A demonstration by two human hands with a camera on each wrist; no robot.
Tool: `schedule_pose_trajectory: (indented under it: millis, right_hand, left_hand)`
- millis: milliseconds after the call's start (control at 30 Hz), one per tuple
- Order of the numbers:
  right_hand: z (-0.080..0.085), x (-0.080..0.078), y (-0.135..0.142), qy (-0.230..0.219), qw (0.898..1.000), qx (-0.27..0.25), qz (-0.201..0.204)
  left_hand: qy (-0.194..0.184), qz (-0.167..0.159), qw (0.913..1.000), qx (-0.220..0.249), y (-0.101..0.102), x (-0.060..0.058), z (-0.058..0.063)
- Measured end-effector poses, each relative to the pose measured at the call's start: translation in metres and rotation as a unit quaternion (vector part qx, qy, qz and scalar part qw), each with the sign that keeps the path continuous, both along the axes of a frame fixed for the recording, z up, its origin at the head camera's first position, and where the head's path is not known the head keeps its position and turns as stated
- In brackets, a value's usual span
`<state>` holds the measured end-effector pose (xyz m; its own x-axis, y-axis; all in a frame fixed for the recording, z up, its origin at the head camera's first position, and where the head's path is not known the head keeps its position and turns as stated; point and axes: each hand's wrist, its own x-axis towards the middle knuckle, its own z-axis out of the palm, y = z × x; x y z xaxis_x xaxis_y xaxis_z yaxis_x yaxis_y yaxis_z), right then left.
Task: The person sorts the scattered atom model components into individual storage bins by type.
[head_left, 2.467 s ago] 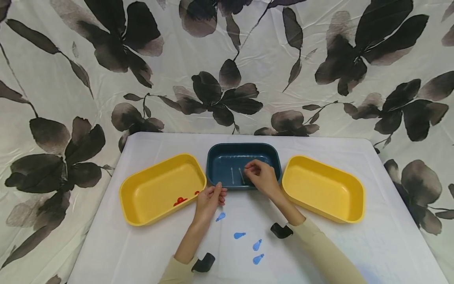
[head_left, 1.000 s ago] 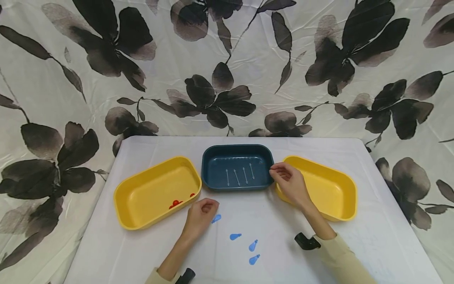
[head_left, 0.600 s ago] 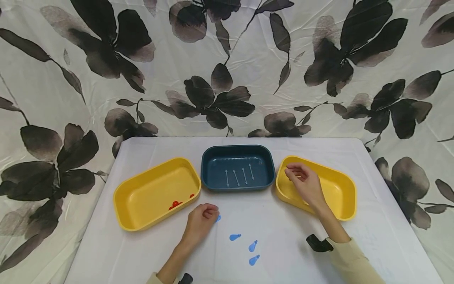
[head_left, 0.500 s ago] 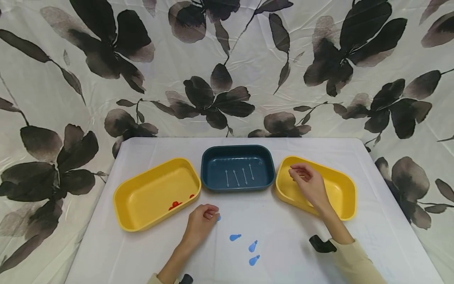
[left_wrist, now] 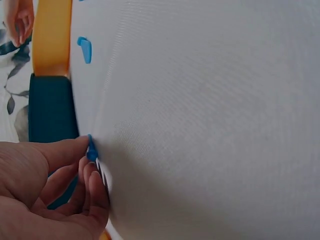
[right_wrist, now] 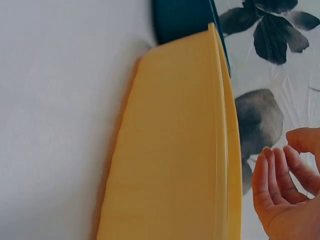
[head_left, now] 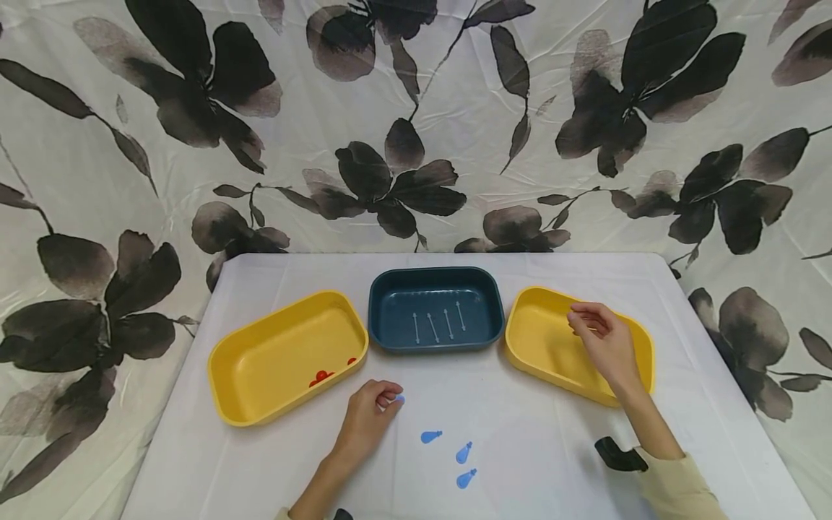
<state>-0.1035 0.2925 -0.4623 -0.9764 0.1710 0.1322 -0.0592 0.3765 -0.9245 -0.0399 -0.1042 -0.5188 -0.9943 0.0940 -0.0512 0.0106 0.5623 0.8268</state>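
The left hand [head_left: 369, 420] is at the table in front of the left yellow tray [head_left: 273, 328]. In the left wrist view its thumb and fingertips pinch a small blue bulb-shaped piece [left_wrist: 92, 151], partly covered by the fingers. Several more blue bulb-shaped pieces [head_left: 464, 453] lie on the white cloth to its right. The right hand [head_left: 607, 347] hovers over the right yellow tray [head_left: 546, 365], fingers loosely bent and holding nothing visible. Inside the dark blue tray [head_left: 435, 345], several thin pale rods [head_left: 447, 324] with knobbed ends lie side by side.
A few red round pieces [head_left: 321, 376] sit along the front wall of the left yellow tray. The three trays form a row across the back of the white-covered table [head_left: 520, 462]. Behind it hangs a floral cloth [head_left: 507, 130].
The right hand has left the dark blue tray and moved right over the right yellow tray; more pale rods now show. The left hand has drawn back from the trays to a blue piece.
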Motion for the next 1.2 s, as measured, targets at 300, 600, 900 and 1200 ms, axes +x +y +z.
schedule_pose_trajectory:
  millis: [300, 600, 900, 1200]
  right_hand:
    - [0.003, 0.009, 0.028, -0.01, 0.998, 0.033, -0.057]
    - [0.007, 0.014, 0.053, -0.032, 0.99, 0.061, -0.122]
    - [0.007, 0.02, 0.076, -0.057, 0.98, 0.073, -0.178]
    - [0.0, 0.021, 0.095, -0.104, 0.971, 0.116, -0.181]
  left_hand:
    - [0.009, -0.007, 0.9998, -0.014, 0.002, 0.002, 0.001]
    - [0.026, -0.004, 0.9996, -0.011, 0.002, 0.004, 0.002]
    - [0.043, 0.003, 0.999, 0.006, 0.002, 0.005, -0.001]
    - [0.009, 0.015, 0.9991, 0.038, 0.003, 0.0, -0.002]
